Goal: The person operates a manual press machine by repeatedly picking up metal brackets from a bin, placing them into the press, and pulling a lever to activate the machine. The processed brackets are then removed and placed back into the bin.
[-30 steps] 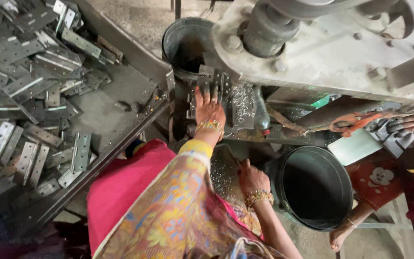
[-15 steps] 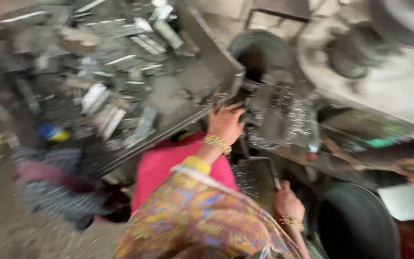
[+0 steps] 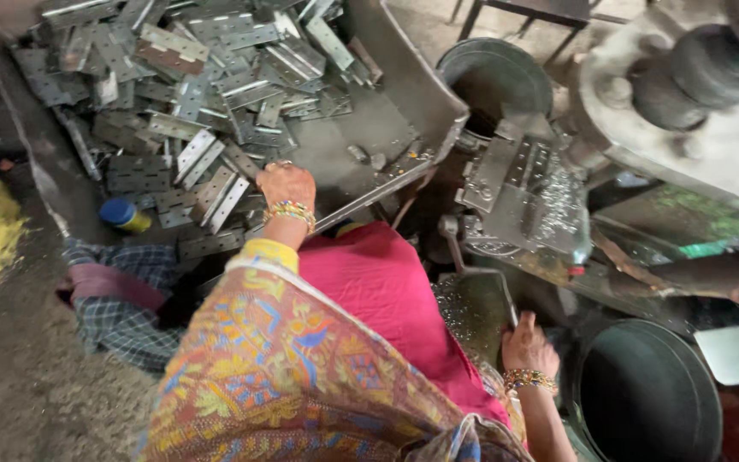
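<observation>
Risk: left hand (image 3: pixel 285 185), curled over loose metal plates (image 3: pixel 207 184) in the tray (image 3: pixel 404 90), could be cut; right hand (image 3: pixel 527 346), clenched on the lever (image 3: pixel 472 265), sits near the press (image 3: pixel 528 192).

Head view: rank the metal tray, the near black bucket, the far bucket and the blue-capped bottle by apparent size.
1. Tray
2. Near bucket, though nearness to the camera may inflate it
3. Far bucket
4. Bottle

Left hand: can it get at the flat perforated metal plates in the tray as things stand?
Probably yes. The left hand already rests on the pile of flat grey perforated metal plates in the open metal tray; nothing covers them.
</observation>
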